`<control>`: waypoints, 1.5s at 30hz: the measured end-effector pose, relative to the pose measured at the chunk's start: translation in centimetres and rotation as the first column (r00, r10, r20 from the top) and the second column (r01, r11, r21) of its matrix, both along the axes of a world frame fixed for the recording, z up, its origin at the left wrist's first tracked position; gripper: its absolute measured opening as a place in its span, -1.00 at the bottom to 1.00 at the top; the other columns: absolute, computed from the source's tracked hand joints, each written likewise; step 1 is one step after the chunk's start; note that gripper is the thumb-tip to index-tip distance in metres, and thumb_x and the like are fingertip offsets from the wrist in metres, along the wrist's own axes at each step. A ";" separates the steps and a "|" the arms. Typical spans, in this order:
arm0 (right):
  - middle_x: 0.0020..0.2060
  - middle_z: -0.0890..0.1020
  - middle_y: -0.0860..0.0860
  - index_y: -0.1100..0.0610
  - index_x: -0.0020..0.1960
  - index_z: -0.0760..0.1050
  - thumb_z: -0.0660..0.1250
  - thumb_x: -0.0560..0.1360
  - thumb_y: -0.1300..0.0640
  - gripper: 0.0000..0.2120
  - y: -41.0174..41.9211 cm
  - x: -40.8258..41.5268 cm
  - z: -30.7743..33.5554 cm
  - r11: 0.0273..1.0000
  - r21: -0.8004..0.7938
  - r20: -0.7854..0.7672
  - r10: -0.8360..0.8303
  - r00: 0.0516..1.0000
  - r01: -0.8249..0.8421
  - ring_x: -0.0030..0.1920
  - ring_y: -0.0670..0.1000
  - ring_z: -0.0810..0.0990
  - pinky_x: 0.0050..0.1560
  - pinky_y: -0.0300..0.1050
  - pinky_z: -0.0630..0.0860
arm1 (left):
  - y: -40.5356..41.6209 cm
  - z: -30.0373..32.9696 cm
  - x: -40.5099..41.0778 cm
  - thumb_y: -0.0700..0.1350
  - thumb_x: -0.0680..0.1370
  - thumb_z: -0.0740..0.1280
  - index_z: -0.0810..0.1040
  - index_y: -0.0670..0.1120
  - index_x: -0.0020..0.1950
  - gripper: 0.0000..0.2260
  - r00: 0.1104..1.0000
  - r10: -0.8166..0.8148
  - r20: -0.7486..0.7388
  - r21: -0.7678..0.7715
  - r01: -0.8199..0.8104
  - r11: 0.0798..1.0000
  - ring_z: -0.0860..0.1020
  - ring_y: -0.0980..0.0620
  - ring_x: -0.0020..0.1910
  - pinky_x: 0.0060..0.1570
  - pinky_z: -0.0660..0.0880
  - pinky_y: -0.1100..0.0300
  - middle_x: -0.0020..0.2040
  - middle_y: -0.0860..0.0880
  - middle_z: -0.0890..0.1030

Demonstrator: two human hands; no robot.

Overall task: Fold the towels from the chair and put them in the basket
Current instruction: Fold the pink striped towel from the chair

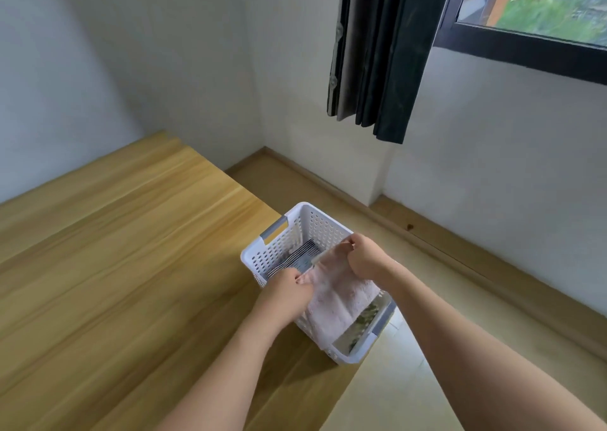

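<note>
A white perforated basket (315, 225) with grey handles stands on the floor beside the wooden table. Over its opening hangs a folded pale pink towel (338, 302), held by both hands. My left hand (285, 287) pinches the towel's near left corner. My right hand (363, 256) grips its far corner above the basket's right rim. Inside the basket lies a folded dark striped towel (297, 260), and a green-patterned towel (363, 324) shows at the near end. The chair is out of view.
A light wooden table (124, 266) fills the left and touches the basket's left side. White walls meet at a corner behind. A dark curtain (377, 56) hangs beside a window (538, 7) at the upper right. Wooden floor (460, 283) runs right of the basket.
</note>
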State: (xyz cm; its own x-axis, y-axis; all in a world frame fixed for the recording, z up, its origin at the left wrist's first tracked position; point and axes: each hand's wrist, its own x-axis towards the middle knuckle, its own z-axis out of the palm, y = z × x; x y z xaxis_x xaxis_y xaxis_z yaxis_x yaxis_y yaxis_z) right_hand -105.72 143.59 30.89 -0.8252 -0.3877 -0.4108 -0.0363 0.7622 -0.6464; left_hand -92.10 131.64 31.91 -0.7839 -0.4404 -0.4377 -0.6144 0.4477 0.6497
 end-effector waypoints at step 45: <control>0.11 0.51 0.18 0.24 0.15 0.41 0.11 0.46 0.33 -0.71 -6.6 -2.3 -4.3 0.951 0.208 -0.249 0.279 0.928 -0.230 0.14 0.20 0.50 -0.03 -0.09 0.36 | -5.1 -6.3 -7.2 -0.21 0.52 0.18 0.38 -0.11 0.32 -0.64 0.904 -0.293 0.312 -0.594 0.426 0.682 0.45 -0.13 0.28 0.23 0.40 0.02 0.28 -0.09 0.49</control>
